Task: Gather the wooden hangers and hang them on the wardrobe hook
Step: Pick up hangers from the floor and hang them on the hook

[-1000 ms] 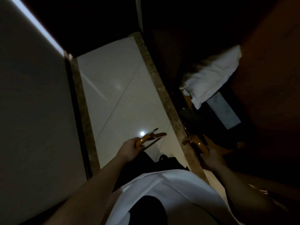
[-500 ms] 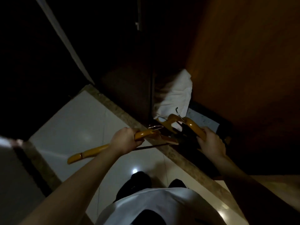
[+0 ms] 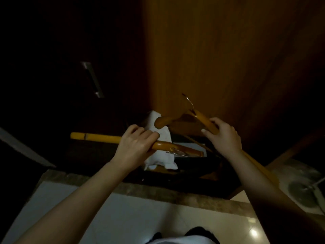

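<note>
My left hand [image 3: 136,144] grips a yellow wooden hanger [image 3: 98,137] near its middle; the hanger lies almost level, its metal hook [image 3: 176,152] pointing right. My right hand [image 3: 223,136] grips a second wooden hanger [image 3: 175,119] by one arm, held higher, with its metal hook [image 3: 188,101] pointing up against the brown wardrobe panel [image 3: 228,59]. The two hangers are apart. No wardrobe hook or rail shows in this dim view.
A crumpled white cloth [image 3: 161,155] lies on the dark wardrobe floor below the hangers. A metal door handle [image 3: 92,79] shows on the dark door at left. A marble sill [image 3: 140,189] edges the white tiled floor [image 3: 123,217].
The view has swung up and right, facing the wardrobe. Both hands have risen with their hangers. The left hanger has levelled out, and the right one is lifted against the wood panel.
</note>
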`<action>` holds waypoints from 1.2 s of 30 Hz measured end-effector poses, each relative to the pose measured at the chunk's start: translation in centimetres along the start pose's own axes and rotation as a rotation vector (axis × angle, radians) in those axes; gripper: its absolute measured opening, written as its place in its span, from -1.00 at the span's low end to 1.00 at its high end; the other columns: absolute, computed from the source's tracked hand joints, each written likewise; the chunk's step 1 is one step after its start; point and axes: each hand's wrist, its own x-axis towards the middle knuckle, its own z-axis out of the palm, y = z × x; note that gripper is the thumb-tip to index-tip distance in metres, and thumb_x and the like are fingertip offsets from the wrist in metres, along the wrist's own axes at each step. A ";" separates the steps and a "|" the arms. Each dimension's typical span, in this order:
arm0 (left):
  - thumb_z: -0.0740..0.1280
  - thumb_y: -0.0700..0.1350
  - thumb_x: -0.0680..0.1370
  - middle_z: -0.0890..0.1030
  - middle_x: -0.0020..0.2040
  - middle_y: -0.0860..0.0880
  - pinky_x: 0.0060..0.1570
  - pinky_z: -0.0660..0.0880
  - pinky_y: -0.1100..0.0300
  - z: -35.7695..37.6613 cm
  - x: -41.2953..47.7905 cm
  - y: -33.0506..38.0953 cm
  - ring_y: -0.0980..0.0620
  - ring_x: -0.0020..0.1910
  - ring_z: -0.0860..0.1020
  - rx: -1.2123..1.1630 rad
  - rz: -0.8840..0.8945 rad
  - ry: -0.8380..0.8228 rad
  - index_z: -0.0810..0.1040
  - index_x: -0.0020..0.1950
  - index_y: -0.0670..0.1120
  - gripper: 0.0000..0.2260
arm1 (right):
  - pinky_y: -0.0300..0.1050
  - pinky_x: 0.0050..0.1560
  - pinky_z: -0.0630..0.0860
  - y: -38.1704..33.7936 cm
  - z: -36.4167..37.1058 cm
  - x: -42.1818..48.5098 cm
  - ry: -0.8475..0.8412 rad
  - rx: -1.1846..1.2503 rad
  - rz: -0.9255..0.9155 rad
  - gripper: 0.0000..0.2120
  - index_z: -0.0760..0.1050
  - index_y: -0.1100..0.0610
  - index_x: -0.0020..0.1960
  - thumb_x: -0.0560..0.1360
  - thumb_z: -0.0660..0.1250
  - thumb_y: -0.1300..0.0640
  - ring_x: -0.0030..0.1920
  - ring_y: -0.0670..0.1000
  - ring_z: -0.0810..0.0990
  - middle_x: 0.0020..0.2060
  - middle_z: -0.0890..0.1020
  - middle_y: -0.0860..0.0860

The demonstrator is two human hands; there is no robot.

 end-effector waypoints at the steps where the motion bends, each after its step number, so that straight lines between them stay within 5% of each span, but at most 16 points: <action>1: 0.35 -0.05 0.43 0.60 -0.30 -0.01 -0.08 0.34 0.12 -0.7 1.3 -0.1 -0.02 -0.33 0.58 0.031 0.011 0.056 0.39 -0.10 -0.04 -0.84 | -0.03 -0.04 0.48 -0.4 -1.5 0.4 0.030 0.018 -0.010 -0.74 0.47 -0.06 0.13 0.48 0.33 -0.08 -0.07 0.04 0.55 -0.19 0.55 -0.10; 8: 0.23 -0.01 0.52 0.56 -0.39 -0.05 -0.06 0.31 0.11 -4.1 10.8 -2.4 -0.05 -0.41 0.57 0.027 0.015 0.373 0.40 -0.17 -0.09 -0.83 | -0.09 -0.08 0.38 -2.7 -9.5 3.6 0.223 0.030 -0.095 -0.74 0.49 -0.03 0.09 0.48 0.29 -0.14 -0.10 -0.03 0.50 -0.25 0.49 -0.14; 13: -0.03 0.13 0.63 0.57 -0.39 -0.04 -0.03 0.32 0.16 -5.3 16.8 -2.8 -0.04 -0.41 0.56 -0.137 0.049 0.478 0.33 -0.14 -0.06 -0.66 | -0.10 -0.13 0.38 -4.0 -13.0 5.7 0.289 -0.002 -0.151 -0.79 0.48 -0.02 0.03 0.50 0.26 -0.11 -0.18 -0.06 0.48 -0.20 0.47 -0.08; 19: 0.30 0.05 0.45 0.61 -0.21 -0.09 -0.35 0.56 0.01 -5.4 22.4 -4.1 -0.06 -0.26 0.60 -0.350 0.103 0.354 0.41 -0.07 -0.09 -0.77 | -0.06 -0.13 0.48 -5.3 -15.9 9.1 0.256 -0.018 -0.231 -0.77 0.51 -0.04 0.02 0.51 0.21 -0.16 -0.20 -0.09 0.51 -0.18 0.52 -0.07; 22: 0.32 0.01 0.39 0.58 0.04 -0.06 -0.06 0.58 0.02 -6.0 25.0 -4.6 -0.05 0.05 0.56 -0.430 0.054 0.261 0.43 0.10 -0.07 -0.66 | 0.02 -0.09 0.52 -5.7 -17.5 11.3 0.224 -0.003 -0.274 -0.76 0.51 -0.06 0.02 0.50 0.20 -0.17 -0.22 -0.10 0.52 -0.22 0.54 -0.10; 26: 0.38 -0.03 0.41 0.44 0.36 -0.04 0.32 0.37 0.00 -6.6 28.2 -5.3 -0.03 0.37 0.37 -0.480 -0.080 0.261 0.31 0.40 0.01 -0.42 | 0.09 -0.06 0.51 -6.2 -20.2 15.1 0.222 0.048 -0.322 -0.76 0.49 -0.03 -0.02 0.50 0.21 -0.17 -0.25 -0.12 0.48 -0.32 0.49 -0.15; 29: 0.43 -0.07 0.43 0.30 0.47 0.01 0.40 0.24 0.03 -7.0 30.8 -5.9 0.02 0.46 0.26 -0.402 -0.149 0.202 0.12 0.51 0.06 -0.26 | 0.01 -0.09 0.51 -7.1 -22.3 18.2 0.245 0.101 -0.375 -0.79 0.50 -0.03 -0.02 0.51 0.23 -0.14 -0.23 -0.12 0.51 -0.30 0.52 -0.15; 33: 0.44 -0.04 0.42 0.30 0.48 -0.01 0.43 0.26 0.00 -7.4 34.8 -7.6 0.02 0.46 0.26 -0.456 -0.197 0.211 0.06 0.52 0.06 -0.22 | -0.06 0.06 0.51 -8.5 -25.2 22.4 0.313 0.206 -0.478 -0.50 0.49 0.15 0.19 0.45 0.27 -0.21 0.02 -0.04 0.56 -0.01 0.60 -0.05; 36: 0.43 -0.03 0.43 0.22 0.51 -0.02 0.48 0.17 -0.07 -7.6 38.2 -8.8 0.03 0.50 0.16 -0.423 -0.229 0.215 0.08 0.52 0.04 -0.23 | -0.19 0.00 0.49 -9.6 -26.8 25.6 0.416 0.248 -0.539 -0.66 0.44 0.10 0.22 0.50 0.31 -0.01 0.06 -0.09 0.52 0.04 0.57 -0.06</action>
